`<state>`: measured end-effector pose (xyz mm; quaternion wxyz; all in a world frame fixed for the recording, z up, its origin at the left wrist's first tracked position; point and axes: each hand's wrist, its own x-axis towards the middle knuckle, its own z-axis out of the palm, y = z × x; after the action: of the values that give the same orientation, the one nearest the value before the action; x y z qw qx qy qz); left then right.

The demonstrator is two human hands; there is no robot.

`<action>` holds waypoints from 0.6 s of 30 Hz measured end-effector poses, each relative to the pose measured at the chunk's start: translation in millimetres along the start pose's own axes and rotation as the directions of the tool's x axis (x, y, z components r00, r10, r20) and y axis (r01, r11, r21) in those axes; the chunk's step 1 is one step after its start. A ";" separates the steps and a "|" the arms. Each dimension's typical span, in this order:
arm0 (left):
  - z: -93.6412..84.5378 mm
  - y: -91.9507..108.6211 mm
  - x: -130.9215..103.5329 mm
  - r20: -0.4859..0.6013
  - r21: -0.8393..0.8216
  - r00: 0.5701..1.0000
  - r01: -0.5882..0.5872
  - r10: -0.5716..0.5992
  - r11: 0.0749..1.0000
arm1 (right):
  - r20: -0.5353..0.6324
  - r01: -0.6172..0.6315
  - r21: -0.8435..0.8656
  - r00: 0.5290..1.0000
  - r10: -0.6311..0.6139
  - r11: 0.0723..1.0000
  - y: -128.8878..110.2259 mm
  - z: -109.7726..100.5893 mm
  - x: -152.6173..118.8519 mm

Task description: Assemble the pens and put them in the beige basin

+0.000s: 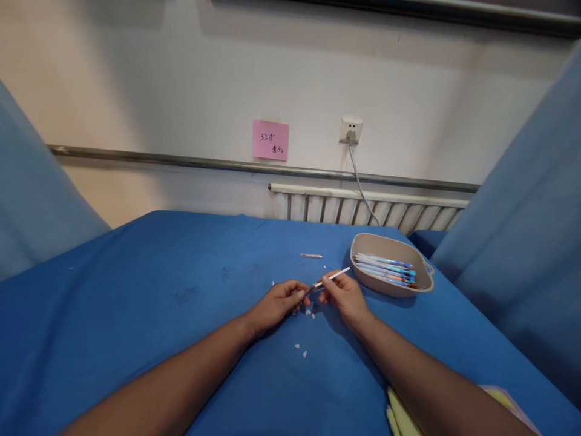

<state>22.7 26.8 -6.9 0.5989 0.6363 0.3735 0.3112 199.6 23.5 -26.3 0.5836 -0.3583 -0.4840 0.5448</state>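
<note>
Over the middle of the blue cloth point(136, 315), my two hands are close together. My right hand point(347, 300) pinches a thin white stick point(339, 274), tilted with its free end up to the right. My left hand point(276, 306) has its fingers pressed together near the stick's lower end, around something small and dark that I cannot make out. Small white pieces point(308, 312) lie just below the hands, and two more white pieces point(305, 353) rest nearer to me. Beyond the hands a slim pen-like item point(311, 255) lies flat on the cloth.
At the right stands a beige basket point(390, 290) holding several pens point(385, 269). A yellow cloth point(402, 418) lies by my right forearm. Behind the table are a radiator point(331, 194), a rail and a plugged-in cable point(358, 178). Blue curtains point(521, 212) hang on both sides.
</note>
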 end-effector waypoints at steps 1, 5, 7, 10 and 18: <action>0.4 0.3 -0.2 0.001 -0.007 1.000 0.000 0.000 1.000 | 0.008 -0.001 -0.007 1.000 0.001 1.000 -0.3 0.1 -0.2; 0.9 1.4 -0.4 0.004 -0.024 1.000 -0.012 0.012 1.000 | 0.030 -0.005 -0.042 1.000 0.006 0.999 -0.6 1.2 -1.3; 1.2 1.7 -0.4 0.013 -0.030 1.000 -0.014 0.014 0.999 | 0.038 0.001 -0.079 0.999 0.002 0.997 -0.7 2.4 -2.0; 3.1 2.2 -1.4 0.018 -0.061 1.000 -0.002 0.004 0.998 | 0.042 0.031 -0.146 0.999 -0.025 0.989 -2.0 4.6 -3.2; 7.1 1.5 -3.7 0.098 -0.195 0.995 0.048 -0.029 0.980 | 0.021 0.056 -0.123 0.998 -0.054 0.991 -7.8 1.5 -3.3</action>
<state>26.9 19.9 -5.9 0.6822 0.5804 0.3243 0.3043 200.6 19.0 -19.2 0.5707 -0.3757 -0.5315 0.5006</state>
